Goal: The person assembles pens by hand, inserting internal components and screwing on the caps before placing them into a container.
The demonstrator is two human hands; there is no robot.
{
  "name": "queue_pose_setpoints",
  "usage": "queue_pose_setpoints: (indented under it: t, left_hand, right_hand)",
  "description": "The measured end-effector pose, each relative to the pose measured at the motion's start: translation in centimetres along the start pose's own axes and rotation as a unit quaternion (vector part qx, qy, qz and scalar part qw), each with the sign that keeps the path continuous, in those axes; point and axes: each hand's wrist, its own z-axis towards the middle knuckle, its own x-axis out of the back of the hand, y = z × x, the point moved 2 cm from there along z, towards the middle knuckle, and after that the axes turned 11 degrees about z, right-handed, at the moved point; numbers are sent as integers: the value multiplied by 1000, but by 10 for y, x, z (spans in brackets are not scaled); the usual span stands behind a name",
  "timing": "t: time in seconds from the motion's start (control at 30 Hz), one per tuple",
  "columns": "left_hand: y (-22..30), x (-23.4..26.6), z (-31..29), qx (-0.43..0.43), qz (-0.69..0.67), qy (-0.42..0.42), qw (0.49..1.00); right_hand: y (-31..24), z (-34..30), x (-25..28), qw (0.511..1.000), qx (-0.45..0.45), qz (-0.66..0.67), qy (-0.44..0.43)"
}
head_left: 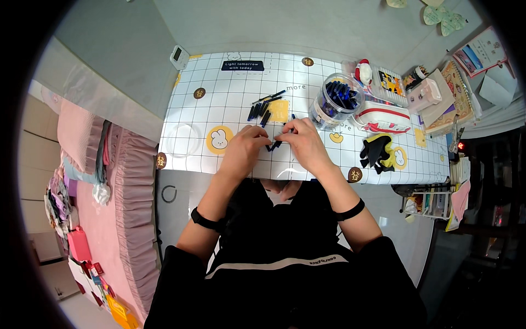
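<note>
Both my hands meet over the front middle of the table. My left hand (246, 149) is closed in a pinch, and what its fingertips hold is hidden. Facing it, my right hand (307, 143) pinches a small dark stick that looks like an ink cartridge. Short dark blue cartridges (273, 147) lie just under the fingertips. Beyond my hands is a loose pile of the same dark cartridges (262, 111), beside a yellow square printed on the cloth. To the right stands a clear round jar (324, 116), lid off, with many dark blue cartridges (342, 94) inside.
A clear round lid (183, 140) lies at the left. Right of the jar are a white and red pencil case (383, 118), a black and yellow cloth item (378, 152) and boxes with stationery. A small white digital device (178, 57) stands at the far left corner.
</note>
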Motion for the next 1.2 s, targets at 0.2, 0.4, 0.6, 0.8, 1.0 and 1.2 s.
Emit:
queue_pose_setpoints:
  t: [0.2, 0.4, 0.6, 0.8, 1.0, 1.2]
  left_hand:
    - [5, -5, 1, 1, -12, 34, 999]
    - [15, -3, 4, 130, 38, -28, 990]
    - [18, -6, 8, 118, 40, -47, 991]
    - [17, -9, 8, 142, 19, -59, 988]
    - [13, -8, 8, 132, -7, -47, 990]
    - [-1, 2, 4, 132, -27, -61, 989]
  right_hand:
    - [-7, 5, 3, 997, 3, -20, 73]
    - [-3, 7, 0, 989, -21, -127, 74]
    - [-9, 11, 0, 980, -43, -182, 73]
    - [-17, 2, -3, 994, -80, -61, 51]
    - [-17, 1, -12, 993, -104, -37, 47]
    - [-18, 7, -16, 991, -111, -46, 62]
